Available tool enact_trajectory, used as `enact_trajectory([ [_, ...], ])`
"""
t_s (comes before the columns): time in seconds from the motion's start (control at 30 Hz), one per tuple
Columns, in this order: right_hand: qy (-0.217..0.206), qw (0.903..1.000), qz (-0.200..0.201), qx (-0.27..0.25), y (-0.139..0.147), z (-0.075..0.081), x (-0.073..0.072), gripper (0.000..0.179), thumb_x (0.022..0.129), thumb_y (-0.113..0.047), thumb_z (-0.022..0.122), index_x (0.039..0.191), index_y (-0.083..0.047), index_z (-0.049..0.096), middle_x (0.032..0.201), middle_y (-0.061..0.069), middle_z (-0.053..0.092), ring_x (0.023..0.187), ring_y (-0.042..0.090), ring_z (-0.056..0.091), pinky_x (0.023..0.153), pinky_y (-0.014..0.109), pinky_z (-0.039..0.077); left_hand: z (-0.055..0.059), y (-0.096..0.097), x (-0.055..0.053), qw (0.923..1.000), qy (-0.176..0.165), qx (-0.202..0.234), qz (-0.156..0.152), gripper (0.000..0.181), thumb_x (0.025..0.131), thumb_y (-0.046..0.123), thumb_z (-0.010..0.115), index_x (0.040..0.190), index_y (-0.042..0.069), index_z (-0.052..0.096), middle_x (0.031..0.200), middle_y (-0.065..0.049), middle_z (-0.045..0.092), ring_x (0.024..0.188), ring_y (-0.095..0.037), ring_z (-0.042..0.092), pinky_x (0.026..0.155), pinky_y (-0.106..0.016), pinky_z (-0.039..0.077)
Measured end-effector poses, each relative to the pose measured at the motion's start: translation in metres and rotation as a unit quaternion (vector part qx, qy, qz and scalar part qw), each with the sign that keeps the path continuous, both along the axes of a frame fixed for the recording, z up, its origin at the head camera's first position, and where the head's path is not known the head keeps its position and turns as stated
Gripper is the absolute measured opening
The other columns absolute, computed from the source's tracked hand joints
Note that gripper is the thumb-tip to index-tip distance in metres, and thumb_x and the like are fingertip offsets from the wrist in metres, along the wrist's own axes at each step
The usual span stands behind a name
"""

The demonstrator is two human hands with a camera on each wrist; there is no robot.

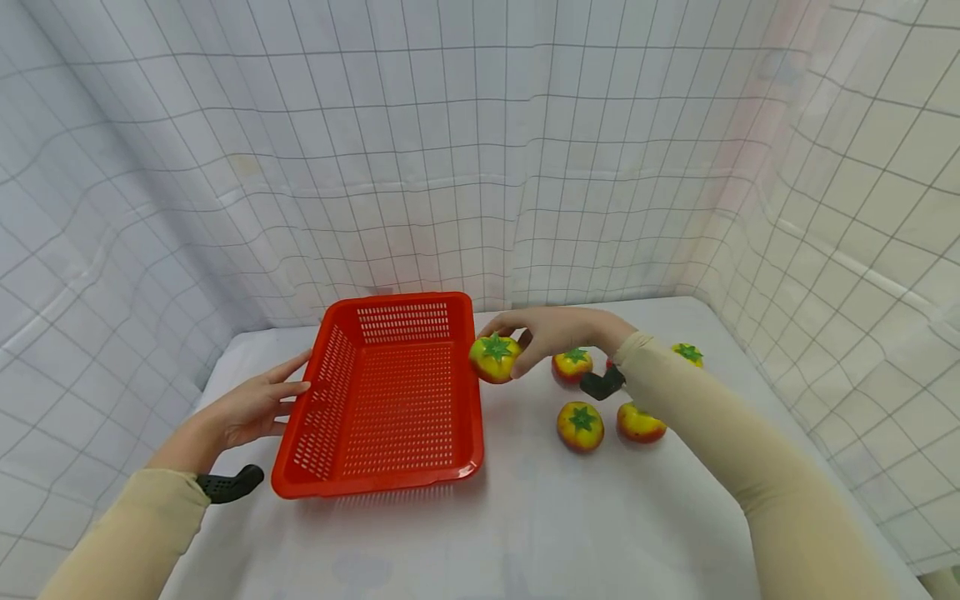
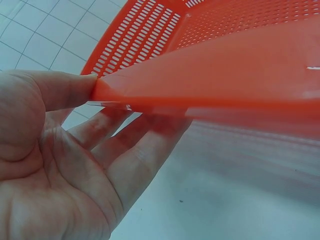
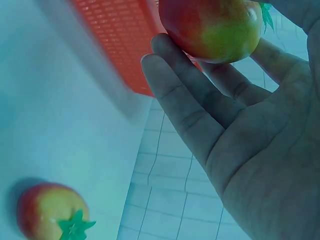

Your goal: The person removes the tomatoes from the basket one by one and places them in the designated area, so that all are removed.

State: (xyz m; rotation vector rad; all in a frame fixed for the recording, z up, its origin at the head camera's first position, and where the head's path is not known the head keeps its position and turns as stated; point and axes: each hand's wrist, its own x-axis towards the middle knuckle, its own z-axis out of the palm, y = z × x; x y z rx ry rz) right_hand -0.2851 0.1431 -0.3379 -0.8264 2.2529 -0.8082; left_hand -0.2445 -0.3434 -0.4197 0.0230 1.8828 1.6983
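Observation:
A red plastic basket [image 1: 397, 400] with slotted walls stands left of centre on the table. At its left rim, my left hand [image 1: 258, 408] pinches the edge, thumb [image 2: 70, 90] on top and fingers [image 2: 145, 155] underneath. My right hand [image 1: 551, 333] holds a red-and-yellow tomato [image 1: 495, 358] with a green star-shaped calyx, close by the basket's right rim. In the right wrist view, the held tomato [image 3: 215, 30] sits between the thumb side and the fingertips, and the basket's wall [image 3: 120, 45] shows behind it.
Several similar tomatoes lie to the right, among them a near one [image 1: 581, 427], one beside it [image 1: 641, 423], one behind [image 1: 572, 365] and a far right one [image 1: 687, 354]. My right forearm partly covers this group. Grid-patterned white sheets [image 1: 480, 167] enclose the white table [image 1: 525, 517].

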Motion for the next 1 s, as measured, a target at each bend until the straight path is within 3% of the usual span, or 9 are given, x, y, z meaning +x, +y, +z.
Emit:
enact_trajectory([
  [0.43,-0.023,0.9975,-0.066,0.007,0.061,-0.006,0.01,0.063,0.083,-0.035,0.083,0.138,-0.044,0.055,0.139,-0.007,0.052,0.127,0.025,0.05,0.103,0.048,0.047,-0.001,0.0,0.002,1.0,0.003,-0.001,0.004,0.077,0.109,0.027,0.052,0.165,0.03,0.0,0.146,-0.013,0.049,0.116,-0.031,0.065,0.094,-0.057,0.053],
  [0.63,-0.01,0.9945,-0.103,0.017,0.096,-0.01,0.019,0.06,0.086,-0.039,0.081,0.138,-0.046,0.054,0.142,-0.008,0.051,0.133,0.027,0.047,0.11,0.054,0.039,0.001,0.001,0.002,1.0,0.003,0.004,-0.002,0.074,0.11,0.026,0.049,0.166,0.028,0.0,0.145,-0.015,0.049,0.115,-0.031,0.065,0.093,-0.058,0.054],
  [1.0,0.019,0.9875,-0.156,0.003,0.159,-0.025,0.038,0.057,0.087,-0.036,0.081,0.137,-0.044,0.056,0.14,0.0,0.052,0.129,0.03,0.049,0.103,0.05,0.043,0.002,0.001,0.003,0.9999,0.007,0.003,-0.008,0.074,0.11,0.026,0.048,0.165,0.028,-0.002,0.144,-0.013,0.05,0.115,-0.029,0.065,0.092,-0.058,0.053],
])
